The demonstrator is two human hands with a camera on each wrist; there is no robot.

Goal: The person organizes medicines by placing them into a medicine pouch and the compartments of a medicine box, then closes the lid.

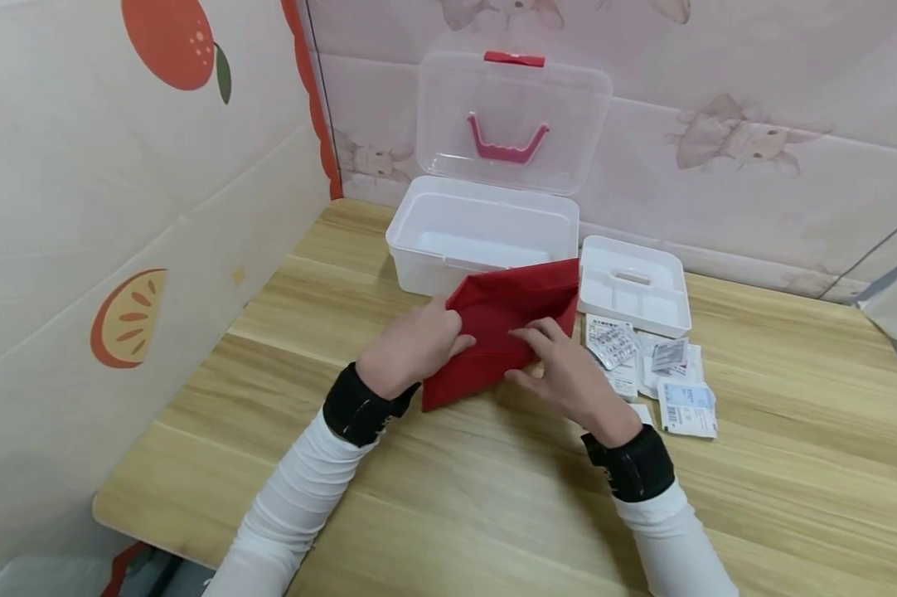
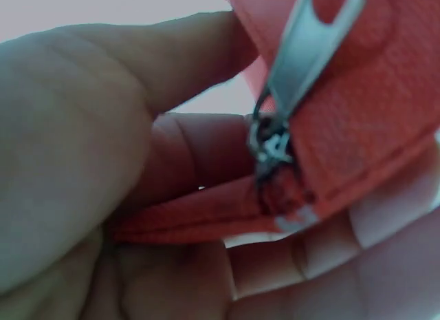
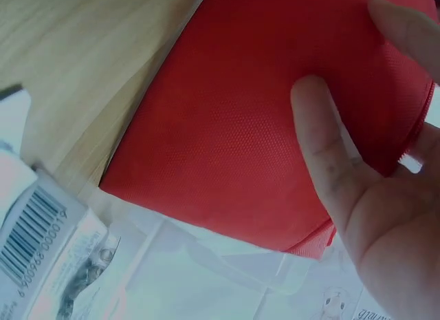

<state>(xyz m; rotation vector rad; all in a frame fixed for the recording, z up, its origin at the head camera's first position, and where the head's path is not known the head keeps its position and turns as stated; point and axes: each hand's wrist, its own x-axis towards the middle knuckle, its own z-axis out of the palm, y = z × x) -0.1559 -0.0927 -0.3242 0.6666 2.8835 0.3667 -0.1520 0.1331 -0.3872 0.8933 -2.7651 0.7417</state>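
A red zip pouch (image 1: 486,327) is tilted up in front of the clear box, its mouth gaping along the upper side. At its left edge my left hand (image 1: 414,344) grips it between thumb and fingers. The left wrist view shows the metal zip pull (image 2: 309,55) at the corner, close to those fingers. My right hand (image 1: 568,377) is at the pouch's right front, its fingers loosely bent. In the right wrist view, the right fingertips (image 3: 313,93) lie against the red fabric.
Behind the pouch stands a clear plastic box (image 1: 486,220), its lid (image 1: 511,91) raised. A white tray insert (image 1: 635,311) lies to its right. Several medicine packs sit near my right hand, among them a blister pack (image 1: 614,344) and a blue-white packet (image 1: 687,408).
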